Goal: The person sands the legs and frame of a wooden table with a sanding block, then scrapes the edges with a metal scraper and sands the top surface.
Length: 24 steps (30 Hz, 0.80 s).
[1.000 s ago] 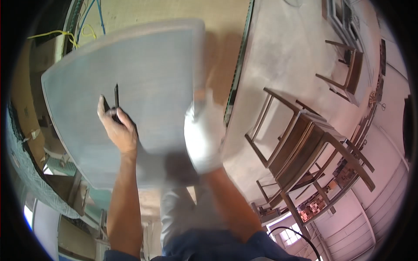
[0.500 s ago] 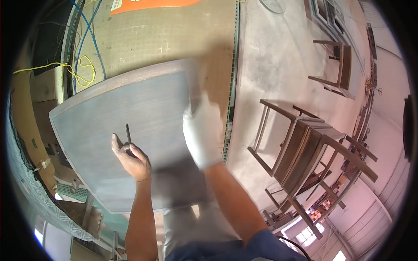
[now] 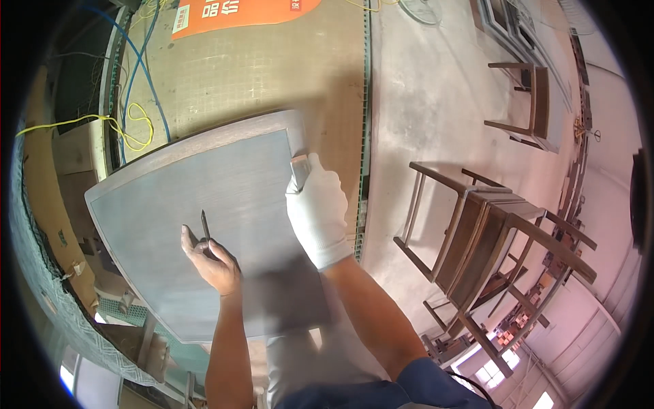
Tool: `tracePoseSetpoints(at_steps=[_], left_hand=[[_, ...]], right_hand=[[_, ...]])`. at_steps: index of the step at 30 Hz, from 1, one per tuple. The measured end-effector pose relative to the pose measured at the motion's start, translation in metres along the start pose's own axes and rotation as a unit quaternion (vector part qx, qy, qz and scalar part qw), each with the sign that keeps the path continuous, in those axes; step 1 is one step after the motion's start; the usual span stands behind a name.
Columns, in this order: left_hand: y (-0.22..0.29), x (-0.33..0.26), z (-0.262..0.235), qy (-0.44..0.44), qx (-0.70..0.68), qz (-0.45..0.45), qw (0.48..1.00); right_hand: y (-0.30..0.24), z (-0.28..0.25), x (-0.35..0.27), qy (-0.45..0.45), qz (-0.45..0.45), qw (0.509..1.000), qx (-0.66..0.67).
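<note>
A large dark grey panel (image 3: 150,218) with a brownish wooden border lies in front of me, its far edge curved. My left hand (image 3: 214,267) is bare and is held over the panel, gripping a slim dark pointed stick like a pencil (image 3: 205,226) whose tip points away from me. A white glove covers my right hand (image 3: 319,215), which is closed on a small greyish block with an orange-brown end (image 3: 300,172). That block rests at the panel's right border, near the far right corner.
Under the panel is a tan work surface (image 3: 259,68) with an orange printed sheet (image 3: 245,15) at its far end. Blue hoses (image 3: 141,65) and a yellow cord (image 3: 75,123) run along the left. Wooden chair frames (image 3: 470,232) stand on the floor to the right.
My right hand was smeared by motion and now shows sharply, with the block visible in it. The whole view has shifted slightly; my left hand keeps its hold on the dark stick.
</note>
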<state>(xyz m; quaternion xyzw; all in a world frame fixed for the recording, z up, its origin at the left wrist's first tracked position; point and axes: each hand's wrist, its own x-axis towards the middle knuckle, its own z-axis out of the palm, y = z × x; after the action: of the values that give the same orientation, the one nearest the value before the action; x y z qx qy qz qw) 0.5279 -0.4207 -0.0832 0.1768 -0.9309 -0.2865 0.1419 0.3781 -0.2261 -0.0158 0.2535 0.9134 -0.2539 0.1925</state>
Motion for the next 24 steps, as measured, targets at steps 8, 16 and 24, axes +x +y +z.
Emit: tracePoseSetpoints(at_steps=[8, 16, 24], left_hand=[[-0.002, 0.001, 0.001, -0.002, -0.004, -0.038, 0.999], [0.016, 0.007, 0.004, -0.001, 0.007, -0.043, 0.999], [0.002, 0.004, 0.003, 0.024, 0.024, 0.011, 0.999]], right_hand=[[-0.003, -0.035, 0.042, 0.023, -0.084, 0.996, 0.019], [0.035, -0.018, 0.038, 0.035, -0.246, 0.965, 0.080], [0.035, -0.027, 0.067, 0.105, -0.362, 0.917, 0.127]])
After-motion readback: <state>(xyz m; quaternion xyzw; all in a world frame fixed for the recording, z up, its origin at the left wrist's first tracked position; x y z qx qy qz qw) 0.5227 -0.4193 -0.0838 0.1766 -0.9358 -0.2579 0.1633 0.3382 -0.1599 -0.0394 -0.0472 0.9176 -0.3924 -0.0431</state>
